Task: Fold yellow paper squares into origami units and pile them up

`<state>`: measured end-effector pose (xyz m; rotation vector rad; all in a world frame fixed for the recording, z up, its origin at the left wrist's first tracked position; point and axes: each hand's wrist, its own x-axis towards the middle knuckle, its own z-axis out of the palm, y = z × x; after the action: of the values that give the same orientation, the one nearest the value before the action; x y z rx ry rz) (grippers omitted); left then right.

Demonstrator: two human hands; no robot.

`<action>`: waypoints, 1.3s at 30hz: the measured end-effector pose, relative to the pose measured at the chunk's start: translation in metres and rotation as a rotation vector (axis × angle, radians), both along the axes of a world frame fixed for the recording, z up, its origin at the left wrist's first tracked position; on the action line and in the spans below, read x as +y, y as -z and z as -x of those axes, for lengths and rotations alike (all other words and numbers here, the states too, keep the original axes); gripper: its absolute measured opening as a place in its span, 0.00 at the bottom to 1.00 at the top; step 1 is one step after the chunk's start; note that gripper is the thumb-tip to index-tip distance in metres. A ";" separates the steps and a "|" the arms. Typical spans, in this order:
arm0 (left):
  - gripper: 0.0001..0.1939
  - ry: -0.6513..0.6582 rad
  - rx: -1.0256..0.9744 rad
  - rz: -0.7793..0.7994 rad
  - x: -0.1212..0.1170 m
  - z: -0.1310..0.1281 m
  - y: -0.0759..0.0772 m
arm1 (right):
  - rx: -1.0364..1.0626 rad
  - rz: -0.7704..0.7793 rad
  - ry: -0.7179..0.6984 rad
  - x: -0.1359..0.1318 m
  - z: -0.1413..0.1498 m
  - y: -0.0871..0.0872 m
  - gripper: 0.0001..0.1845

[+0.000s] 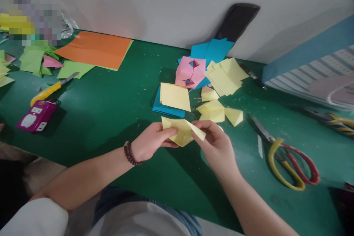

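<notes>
Between my two hands is a pale yellow sheet of paper [181, 131], partly folded, with a flap raised on its right side. My left hand [151, 141] pinches its left edge, thumb on top; a dark bead bracelet circles that wrist. The right side of the sheet is gripped by my right hand [217, 143], whose fingertips are partly hidden. Just beyond lies a stack of yellow squares [175, 96] on blue paper [168, 110]. Folded yellow pieces [212, 111] rest near my right hand, and a pink folded paper shape [190, 70] sits behind them.
Red-and-yellow-handled scissors [293, 164] and pliers [332, 120] lie at right. More yellow squares [226, 76] and a dark phone [238, 22] are at the back. Leftward are orange paper [96, 48], a yellow-handled knife [51, 90] with bare blade, and a purple box [38, 116].
</notes>
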<state>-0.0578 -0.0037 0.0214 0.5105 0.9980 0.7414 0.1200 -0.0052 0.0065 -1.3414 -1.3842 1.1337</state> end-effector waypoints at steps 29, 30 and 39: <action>0.34 0.025 -0.177 -0.011 0.003 0.007 -0.003 | -0.488 -0.514 -0.139 -0.004 0.001 -0.014 0.14; 0.36 0.040 -0.181 -0.024 0.003 0.007 -0.003 | -0.502 -0.524 -0.150 -0.004 0.001 -0.014 0.15; 0.32 0.003 -0.333 -0.023 0.003 0.011 -0.005 | -0.589 -0.747 -0.306 -0.001 0.000 -0.016 0.20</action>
<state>-0.0684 -0.0006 0.0265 0.3921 0.6787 0.8062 0.1203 -0.0067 0.0227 -0.9411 -2.2104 0.2913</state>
